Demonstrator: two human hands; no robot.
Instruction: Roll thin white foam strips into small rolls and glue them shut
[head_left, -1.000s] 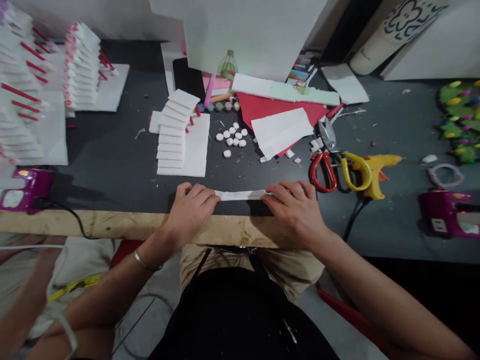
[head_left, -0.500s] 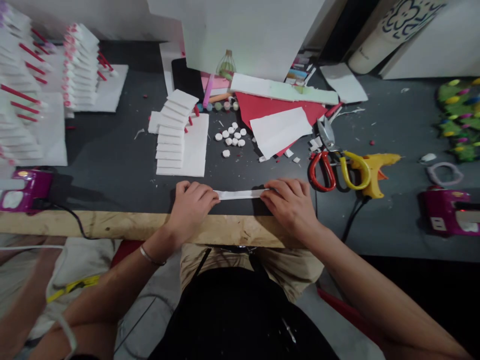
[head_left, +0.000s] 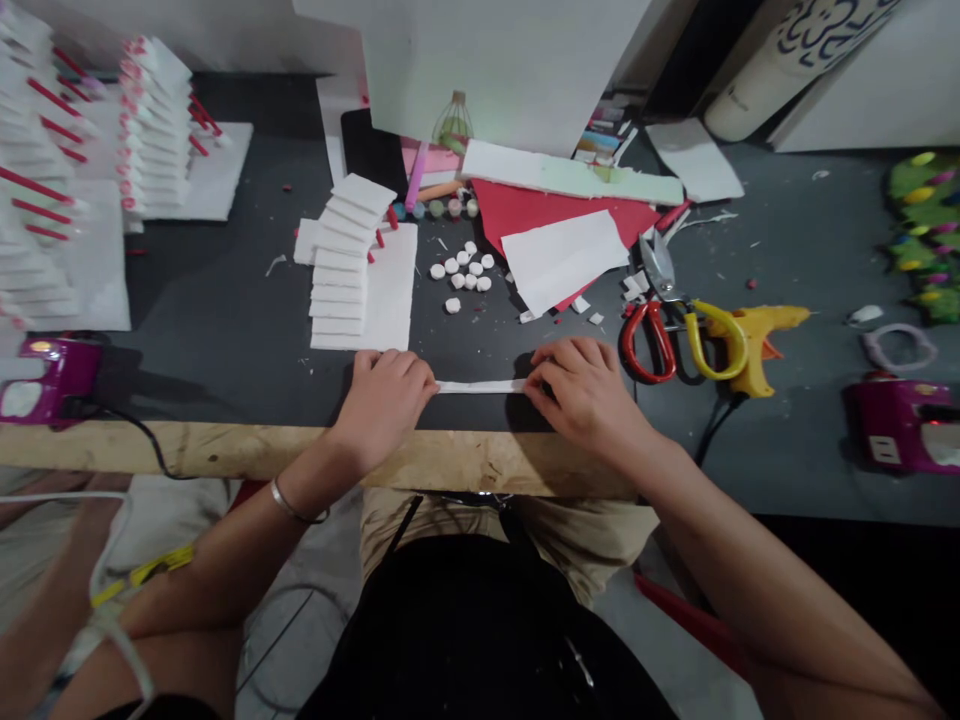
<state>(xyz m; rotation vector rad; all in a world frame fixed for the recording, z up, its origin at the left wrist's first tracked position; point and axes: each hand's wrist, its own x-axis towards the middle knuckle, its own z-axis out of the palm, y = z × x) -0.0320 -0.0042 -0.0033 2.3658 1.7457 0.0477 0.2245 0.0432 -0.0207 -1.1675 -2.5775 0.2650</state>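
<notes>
A narrow white strip, apparently folded or rolled paper (head_left: 480,386), stretches sideways near the front of the dark tabletop. My left hand (head_left: 390,400) pinches its left end, while my right hand (head_left: 579,392) has its fingers closed on the right end; both tips are hidden by fingers. Beyond the strip lie several small white discs (head_left: 461,270). Left of them, a fan of overlapping white slabs (head_left: 341,270) with short red sticks rests on a white base. Close to my right hand are shears (head_left: 667,315) with one red and one yellow handle.
A yellow glue gun (head_left: 754,345) lies beside the shears. White paper (head_left: 562,255) covers part of a red sheet (head_left: 487,205). Stepped white models (head_left: 157,140) stand at left. Purple boxes (head_left: 56,380) with cords sit at both sides. A pale bottle (head_left: 757,90) leans at back right.
The white strip looks narrower and straighter between my hands. Both hands have shifted slightly, still gripping its ends. The camera view has moved a little.
</notes>
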